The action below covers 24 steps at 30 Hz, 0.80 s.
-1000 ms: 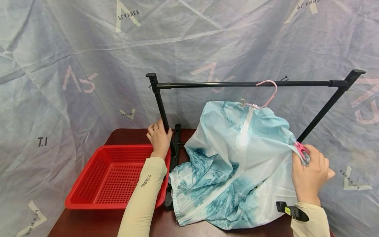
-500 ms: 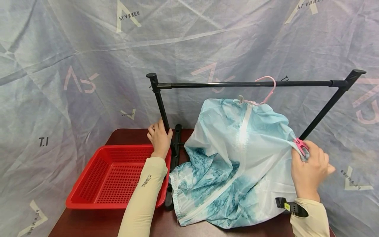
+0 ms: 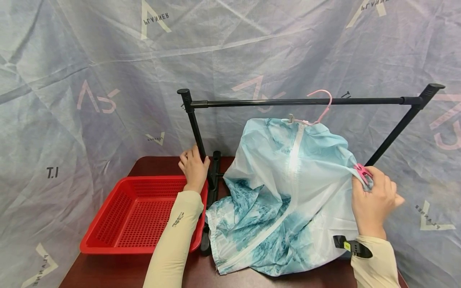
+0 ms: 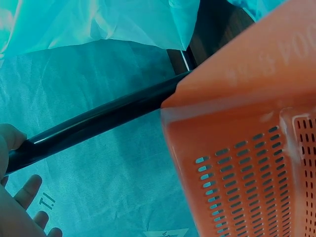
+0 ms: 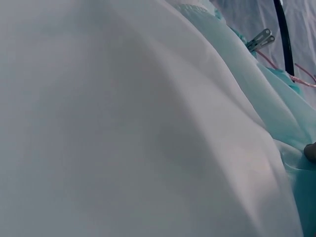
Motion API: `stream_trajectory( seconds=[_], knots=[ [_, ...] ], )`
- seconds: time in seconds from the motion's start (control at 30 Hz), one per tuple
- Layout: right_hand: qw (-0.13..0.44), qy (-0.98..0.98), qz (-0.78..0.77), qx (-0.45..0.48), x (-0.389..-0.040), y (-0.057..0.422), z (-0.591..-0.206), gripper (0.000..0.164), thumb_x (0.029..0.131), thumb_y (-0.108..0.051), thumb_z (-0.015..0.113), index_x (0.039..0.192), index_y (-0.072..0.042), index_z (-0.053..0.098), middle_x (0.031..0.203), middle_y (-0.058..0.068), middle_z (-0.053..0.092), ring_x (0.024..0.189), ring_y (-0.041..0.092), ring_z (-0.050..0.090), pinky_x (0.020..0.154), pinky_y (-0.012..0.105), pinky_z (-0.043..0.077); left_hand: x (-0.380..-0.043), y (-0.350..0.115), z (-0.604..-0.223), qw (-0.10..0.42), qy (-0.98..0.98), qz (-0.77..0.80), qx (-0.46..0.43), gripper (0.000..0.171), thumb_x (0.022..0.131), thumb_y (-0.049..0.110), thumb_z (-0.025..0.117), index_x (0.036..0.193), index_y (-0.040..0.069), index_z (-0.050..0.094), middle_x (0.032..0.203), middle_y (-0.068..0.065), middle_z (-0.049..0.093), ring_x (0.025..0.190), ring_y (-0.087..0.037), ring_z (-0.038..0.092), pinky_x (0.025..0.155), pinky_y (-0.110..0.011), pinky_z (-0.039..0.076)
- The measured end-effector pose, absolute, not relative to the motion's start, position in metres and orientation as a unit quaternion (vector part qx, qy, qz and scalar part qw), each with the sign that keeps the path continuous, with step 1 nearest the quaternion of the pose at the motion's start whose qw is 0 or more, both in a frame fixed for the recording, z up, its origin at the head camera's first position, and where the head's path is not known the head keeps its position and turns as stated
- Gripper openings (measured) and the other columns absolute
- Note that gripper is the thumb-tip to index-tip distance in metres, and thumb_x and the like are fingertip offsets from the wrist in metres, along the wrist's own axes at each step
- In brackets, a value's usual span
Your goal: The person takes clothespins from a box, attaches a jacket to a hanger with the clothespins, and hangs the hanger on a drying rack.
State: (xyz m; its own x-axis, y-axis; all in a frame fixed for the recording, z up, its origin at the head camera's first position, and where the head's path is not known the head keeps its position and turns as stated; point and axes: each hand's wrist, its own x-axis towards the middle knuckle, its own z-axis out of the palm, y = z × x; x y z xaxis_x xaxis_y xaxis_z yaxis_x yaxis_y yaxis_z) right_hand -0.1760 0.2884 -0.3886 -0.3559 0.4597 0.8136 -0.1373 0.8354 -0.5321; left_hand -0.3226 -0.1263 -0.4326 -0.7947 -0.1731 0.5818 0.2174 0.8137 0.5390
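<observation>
A blue and white zip jacket (image 3: 273, 168) hangs on a pink hanger (image 3: 325, 106), whose hook overlaps the rail of the black clothes rack (image 3: 259, 103). My right hand (image 3: 375, 200) pinches a pink clothespin (image 3: 361, 172) at the jacket's right shoulder. A grey clothespin (image 3: 291, 118) sits at the collar and shows in the right wrist view, where cloth fills most of the picture. My left hand (image 3: 195, 168) holds the rack's left post low down. In the left wrist view, the thumb and index finger close on the post (image 4: 98, 116) while the other fingers extend.
A red perforated basket (image 3: 144, 216) stands left of the rack, under my left forearm, and looks orange in the left wrist view. The rack and basket stand on a dark red table (image 3: 151, 165). Behind hangs a grey printed sheet (image 3: 108, 80).
The right hand has moved up and left with the pink clothespin. Jacket and hanger have shifted the same way, the hook rising higher against the rail. The left hand stays on the post.
</observation>
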Motion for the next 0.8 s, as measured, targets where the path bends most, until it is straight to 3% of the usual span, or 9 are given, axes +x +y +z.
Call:
stream_trajectory(
  seconds=[0.47,0.8],
  knots=[
    [0.525,-0.791,0.292,-0.116,-0.182,0.288,-0.389,0.029,0.091,-0.018,0.063,0.113,0.001,0.067,0.103,0.028,0.063,0.093,0.05,0.05,0.081,0.058,0.017,-0.322,-0.126,-0.433,0.322,-0.897,-0.303,-0.009,0.053,0.095,0.018,0.068,0.139,0.001,0.045,0.131,-0.023,0.054,0.122,-0.043,0.036,0.09,-0.056,0.028],
    [0.536,-0.788,0.282,-0.111,-0.187,0.291,-0.396,0.029,0.091,-0.02,0.064,0.111,0.0,0.068,0.1,0.028,0.064,0.09,0.05,0.05,0.08,0.058,0.018,-0.322,-0.125,-0.433,0.331,-0.895,-0.299,-0.009,0.053,0.094,0.018,0.068,0.139,0.0,0.046,0.131,-0.023,0.054,0.121,-0.043,0.037,0.09,-0.056,0.029]
  ],
)
